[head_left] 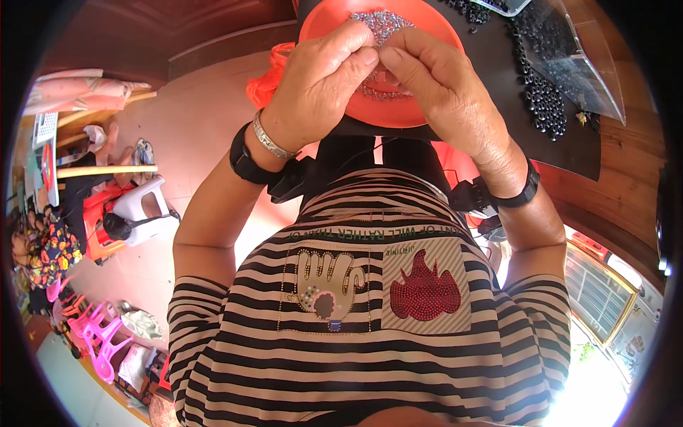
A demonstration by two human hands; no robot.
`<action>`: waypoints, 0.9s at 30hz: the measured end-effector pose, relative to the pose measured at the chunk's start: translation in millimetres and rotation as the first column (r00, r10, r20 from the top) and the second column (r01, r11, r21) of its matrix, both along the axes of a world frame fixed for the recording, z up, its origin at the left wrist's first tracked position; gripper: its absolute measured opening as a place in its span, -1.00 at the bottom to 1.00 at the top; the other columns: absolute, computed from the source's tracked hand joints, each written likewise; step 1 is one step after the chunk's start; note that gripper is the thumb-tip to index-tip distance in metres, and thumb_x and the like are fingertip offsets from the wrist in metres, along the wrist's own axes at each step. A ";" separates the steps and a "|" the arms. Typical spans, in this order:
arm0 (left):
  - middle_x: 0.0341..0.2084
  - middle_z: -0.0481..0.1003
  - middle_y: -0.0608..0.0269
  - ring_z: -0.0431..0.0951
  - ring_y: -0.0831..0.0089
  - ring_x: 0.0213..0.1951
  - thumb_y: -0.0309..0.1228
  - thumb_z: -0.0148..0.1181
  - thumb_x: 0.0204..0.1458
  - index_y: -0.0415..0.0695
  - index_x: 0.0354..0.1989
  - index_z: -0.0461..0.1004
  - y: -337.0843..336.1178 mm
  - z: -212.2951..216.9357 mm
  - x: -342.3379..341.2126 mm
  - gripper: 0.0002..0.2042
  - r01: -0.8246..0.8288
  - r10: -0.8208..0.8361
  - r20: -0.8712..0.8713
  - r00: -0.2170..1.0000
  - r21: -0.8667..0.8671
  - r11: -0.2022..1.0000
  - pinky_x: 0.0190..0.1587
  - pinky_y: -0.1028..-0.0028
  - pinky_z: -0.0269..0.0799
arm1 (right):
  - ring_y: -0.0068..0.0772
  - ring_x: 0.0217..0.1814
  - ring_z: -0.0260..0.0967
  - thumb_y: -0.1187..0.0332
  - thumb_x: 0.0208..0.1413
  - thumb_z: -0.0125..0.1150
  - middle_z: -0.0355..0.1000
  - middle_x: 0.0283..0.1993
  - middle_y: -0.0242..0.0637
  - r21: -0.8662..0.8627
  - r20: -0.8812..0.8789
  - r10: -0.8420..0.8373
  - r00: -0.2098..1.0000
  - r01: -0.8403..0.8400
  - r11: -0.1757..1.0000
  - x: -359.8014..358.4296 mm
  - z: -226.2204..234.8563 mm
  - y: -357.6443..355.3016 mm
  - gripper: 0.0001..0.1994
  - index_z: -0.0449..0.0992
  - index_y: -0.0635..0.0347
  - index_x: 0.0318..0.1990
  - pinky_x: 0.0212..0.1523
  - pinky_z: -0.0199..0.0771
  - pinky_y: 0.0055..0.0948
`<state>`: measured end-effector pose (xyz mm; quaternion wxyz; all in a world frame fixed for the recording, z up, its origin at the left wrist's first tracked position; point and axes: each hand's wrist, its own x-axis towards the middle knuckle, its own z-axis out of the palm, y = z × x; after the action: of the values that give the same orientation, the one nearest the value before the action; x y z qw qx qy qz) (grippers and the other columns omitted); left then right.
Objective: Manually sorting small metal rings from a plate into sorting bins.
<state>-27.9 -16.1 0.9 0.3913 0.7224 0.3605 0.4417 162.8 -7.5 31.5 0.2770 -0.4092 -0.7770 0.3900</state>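
Note:
Both hands meet above a round orange-red plate (388,115) that holds many small, shiny silver pieces (384,23). My left hand (324,80) is closed, with thumb and forefinger pinched together. Opposite it, my right hand (447,91) is pinched in the same way, its fingertips almost touching those of the left. Whatever sits between the fingertips is too small or too hidden to make out. The plate rests on a dark tabletop (569,151), close in front of my body.
Black beads (544,107) lie in a long heap to the plate's right, beside a clear plastic container (594,78). A red plastic bag (265,84) is left of the plate. Further left are a white stool (139,206), pink plastic stools (99,334) and another person in flowered clothing (60,242).

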 end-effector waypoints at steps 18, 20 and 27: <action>-0.29 0.45 0.15 0.46 0.09 -0.14 -0.45 0.25 -0.19 -0.17 -0.30 0.47 -30.6 -20.8 -14.3 -0.77 0.108 0.102 -0.401 0.910 0.468 0.877 -0.09 0.20 0.31 | -0.04 -0.19 0.45 0.44 0.07 0.17 0.45 -0.24 -0.18 0.516 0.505 -0.100 0.857 -0.207 0.831 33.5 -7.7 60.2 -0.83 0.50 0.18 -0.17 -0.20 0.46 -0.19; -0.31 0.43 0.18 0.45 0.13 -0.13 -0.44 0.26 -0.20 -0.14 -0.32 0.47 -31.5 -24.0 -13.1 -0.78 0.086 0.134 -0.405 0.904 0.481 0.872 -0.07 0.20 0.28 | -0.03 -0.17 0.45 0.45 0.05 0.18 0.45 -0.22 -0.16 0.491 0.538 -0.075 0.840 -0.240 0.837 23.9 -15.2 63.5 -0.81 0.49 0.18 -0.16 -0.19 0.46 -0.18; -0.29 0.43 0.16 0.46 0.14 -0.12 -0.44 0.28 -0.21 -0.15 -0.29 0.47 -34.0 -34.9 -11.3 -0.75 0.031 0.190 -0.377 0.907 0.508 0.861 -0.04 0.19 0.29 | -0.10 -0.26 0.49 0.57 -0.01 0.18 0.48 -0.32 -0.13 0.256 0.470 0.158 0.868 -0.306 0.917 24.9 -15.8 60.9 -0.78 0.47 0.25 -0.15 -0.24 0.50 -0.30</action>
<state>-39.2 -50.1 -34.0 0.0850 0.8601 0.3377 0.3728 187.6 53.4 15.7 0.1076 -0.3382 -0.9162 0.1862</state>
